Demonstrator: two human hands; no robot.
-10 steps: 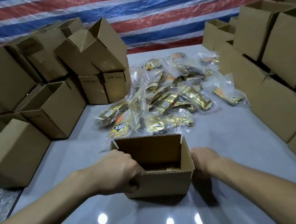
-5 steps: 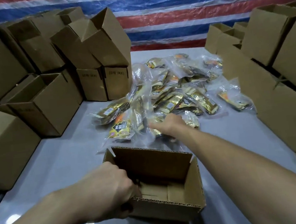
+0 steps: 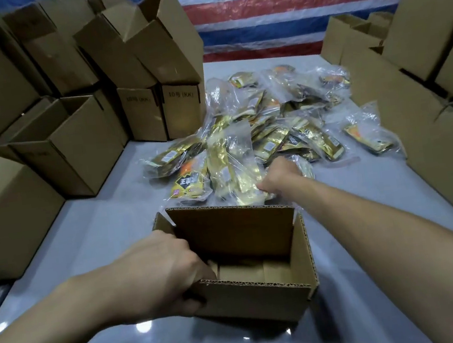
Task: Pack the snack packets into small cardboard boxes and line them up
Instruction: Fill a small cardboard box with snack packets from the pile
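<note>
Our left hand (image 3: pixel 161 275) clasps the open box (image 3: pixel 253 300) by its wall; our right hand (image 3: pixel 280 175) grasps a gold packet (image 3: pixel 234 170) (slippery film), which we judge may slip or drag neighbouring packets (image 3: pixel 301 138).

I read "10号 (KK)" printed in dark ink on the front of an upright cardboard box (image 3: pixel 183 113) at the back left of the table (image 3: pixel 96 217). The same mark shows fainter on the neighbouring box (image 3: pixel 142 119) to its left. On a yellow snack packet (image 3: pixel 189 183) I make out a black panel whose large characters begin with "王"; the rest blurs. The white stickers (image 3: pixel 166 158) on other packets are too small to read.
</note>
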